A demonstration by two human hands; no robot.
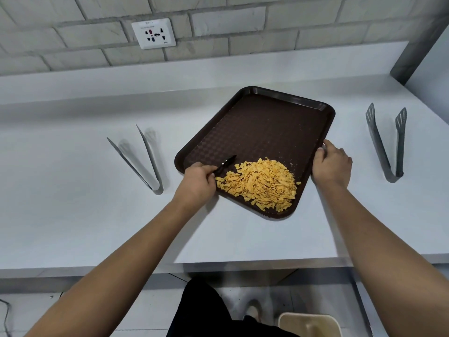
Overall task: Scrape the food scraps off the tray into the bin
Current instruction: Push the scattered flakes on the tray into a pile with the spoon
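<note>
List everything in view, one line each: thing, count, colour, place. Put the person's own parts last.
Rectangular plastic tray: one, dark brown, middle of the counter, set at an angle.
Pile of crushed chips: one, yellow-orange, tray's near corner.
Small dark scraper tool: one, black, on the tray beside the pile.
Metal tongs, left: one, grey, counter left of tray.
Slotted metal tongs, right: one, grey, counter right of tray.
Counter: one, white.
Wall socket: one, white, brick wall.
Bin: one, beige, floor below.
Left hand: grips the scraper.
Right hand: holds the tray's right edge.
</note>
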